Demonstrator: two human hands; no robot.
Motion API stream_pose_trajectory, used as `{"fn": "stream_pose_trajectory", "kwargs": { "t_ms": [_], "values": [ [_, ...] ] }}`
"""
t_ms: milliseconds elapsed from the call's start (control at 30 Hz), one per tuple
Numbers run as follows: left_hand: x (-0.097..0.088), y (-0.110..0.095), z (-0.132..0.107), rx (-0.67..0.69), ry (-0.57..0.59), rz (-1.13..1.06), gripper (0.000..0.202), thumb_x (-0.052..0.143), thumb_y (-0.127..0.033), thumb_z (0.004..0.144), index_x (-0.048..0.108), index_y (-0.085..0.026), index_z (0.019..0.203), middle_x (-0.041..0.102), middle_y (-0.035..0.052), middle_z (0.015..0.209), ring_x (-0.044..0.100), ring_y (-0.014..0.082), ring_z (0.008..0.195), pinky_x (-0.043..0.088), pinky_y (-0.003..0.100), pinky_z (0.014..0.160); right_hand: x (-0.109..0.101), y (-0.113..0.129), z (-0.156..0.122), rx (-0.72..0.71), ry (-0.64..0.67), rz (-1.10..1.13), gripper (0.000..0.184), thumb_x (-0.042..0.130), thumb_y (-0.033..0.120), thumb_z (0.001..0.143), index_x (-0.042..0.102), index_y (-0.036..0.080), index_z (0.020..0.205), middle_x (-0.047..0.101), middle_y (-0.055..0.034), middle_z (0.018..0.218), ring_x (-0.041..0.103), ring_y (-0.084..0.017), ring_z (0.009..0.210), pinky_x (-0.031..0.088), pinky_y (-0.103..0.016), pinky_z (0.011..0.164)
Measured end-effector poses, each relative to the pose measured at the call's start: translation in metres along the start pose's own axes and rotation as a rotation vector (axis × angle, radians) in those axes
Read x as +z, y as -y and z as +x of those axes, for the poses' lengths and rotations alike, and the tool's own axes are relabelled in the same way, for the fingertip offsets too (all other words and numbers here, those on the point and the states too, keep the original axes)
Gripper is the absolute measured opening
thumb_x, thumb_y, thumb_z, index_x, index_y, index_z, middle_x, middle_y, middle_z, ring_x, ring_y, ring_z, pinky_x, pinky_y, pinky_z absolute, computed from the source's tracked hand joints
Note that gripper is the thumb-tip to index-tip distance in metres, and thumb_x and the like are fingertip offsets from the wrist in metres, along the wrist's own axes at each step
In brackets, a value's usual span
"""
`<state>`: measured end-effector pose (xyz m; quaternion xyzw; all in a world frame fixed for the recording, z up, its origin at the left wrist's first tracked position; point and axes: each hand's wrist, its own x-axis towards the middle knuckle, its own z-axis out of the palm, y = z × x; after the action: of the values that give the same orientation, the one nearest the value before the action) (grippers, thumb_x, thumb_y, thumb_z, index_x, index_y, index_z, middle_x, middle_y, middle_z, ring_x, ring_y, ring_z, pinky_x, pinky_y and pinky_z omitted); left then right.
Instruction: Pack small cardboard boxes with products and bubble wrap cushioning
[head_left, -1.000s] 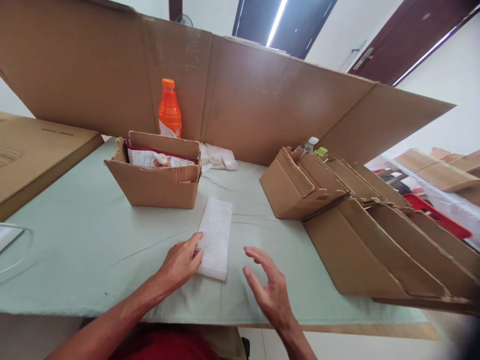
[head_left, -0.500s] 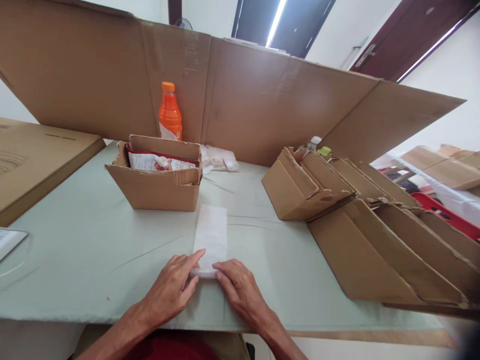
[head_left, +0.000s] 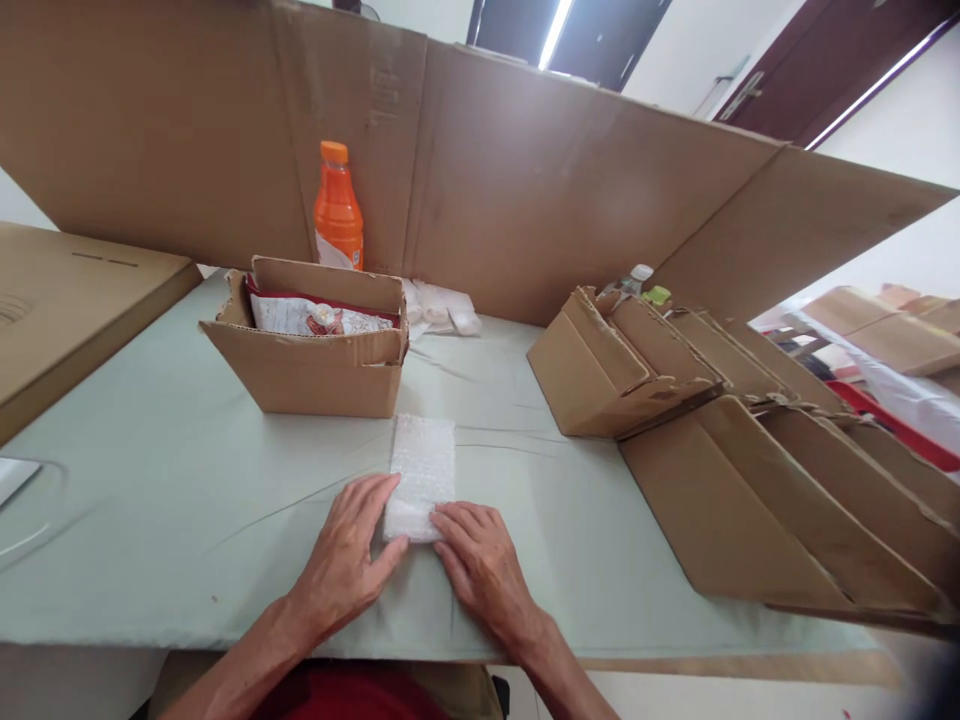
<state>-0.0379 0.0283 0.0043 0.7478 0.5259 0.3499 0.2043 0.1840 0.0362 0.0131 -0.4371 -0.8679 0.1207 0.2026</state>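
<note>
A strip of white bubble wrap [head_left: 424, 460] lies flat on the table, its near end folded over into a thicker band. My left hand [head_left: 349, 545] rests along the left side of that fold, with the thumb at the near edge and the fingers beside the strip. At the right end of the fold, my right hand [head_left: 484, 560] presses with its fingertips on top and its thumb at the near edge. The fold lies between both hands. Whether anything is inside it I cannot tell.
A cardboard box [head_left: 322, 375] with a red-and-white packet [head_left: 315, 315] stands beyond the strip. Behind it are an orange bottle [head_left: 339, 210], white wrap pieces [head_left: 442, 305] and a cardboard screen [head_left: 525, 180]. Several open cardboard boxes [head_left: 720, 500] line the right side; a large flat carton [head_left: 82, 310] lies left.
The near end of the bubble wrap is folded slightly farther from me. My left index finger has moved off the strip's top to its left side, and my right fingers lie further over the fold.
</note>
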Motion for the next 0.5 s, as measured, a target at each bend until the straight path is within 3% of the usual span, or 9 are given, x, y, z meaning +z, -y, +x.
{"fn": "stream_pose_trajectory", "kwargs": {
  "t_ms": [100,200,333,433,500],
  "values": [
    [-0.009,-0.005,-0.017,-0.003,0.103,-0.055,0.053,0.053,-0.02,0.088,0.048,-0.023,0.14,0.069,0.0092,0.112,0.064,0.0245,0.102,0.052,0.04,0.091,-0.009,0.002,-0.006,0.061,0.1,0.142,0.028,0.054,0.022,0.097,0.062,0.027,0.124,0.075,-0.0052,0.109,0.068,-0.024,0.097,0.053,-0.041,0.086],
    [-0.009,-0.007,-0.022,-0.095,0.136,-0.028,0.049,0.05,-0.021,0.088,0.053,-0.019,0.138,0.071,0.0086,0.097,0.065,0.0234,0.086,0.054,0.038,0.081,-0.02,0.009,-0.02,0.061,0.116,0.176,0.034,0.059,0.029,0.096,0.058,0.03,0.131,0.073,-0.0047,0.116,0.068,-0.023,0.103,0.054,-0.038,0.09],
    [-0.004,-0.005,-0.007,-0.12,0.168,0.092,0.045,0.048,-0.023,0.088,0.058,-0.017,0.132,0.073,0.0098,0.094,0.066,0.0256,0.084,0.052,0.042,0.08,-0.024,0.02,-0.027,0.033,-0.073,-0.009,0.04,0.062,0.028,0.092,0.056,0.024,0.131,0.065,-0.013,0.126,0.063,-0.028,0.108,0.052,-0.044,0.088],
    [-0.004,-0.004,0.005,-0.132,0.188,0.135,0.04,0.046,-0.024,0.089,0.062,-0.017,0.125,0.073,0.0093,0.089,0.066,0.0271,0.085,0.05,0.046,0.084,-0.017,0.023,-0.019,-0.043,-0.018,-0.092,0.042,0.065,0.023,0.088,0.057,0.021,0.13,0.064,-0.0139,0.127,0.06,-0.031,0.111,0.05,-0.048,0.089],
    [-0.005,-0.004,0.005,-0.212,0.157,0.074,0.041,0.047,-0.032,0.09,0.061,-0.018,0.126,0.071,0.0083,0.086,0.066,0.0268,0.083,0.05,0.045,0.082,-0.009,0.02,-0.01,-0.072,0.015,-0.085,0.038,0.063,0.018,0.088,0.059,0.02,0.126,0.067,-0.0125,0.122,0.062,-0.03,0.108,0.05,-0.047,0.087]
  ]
}}
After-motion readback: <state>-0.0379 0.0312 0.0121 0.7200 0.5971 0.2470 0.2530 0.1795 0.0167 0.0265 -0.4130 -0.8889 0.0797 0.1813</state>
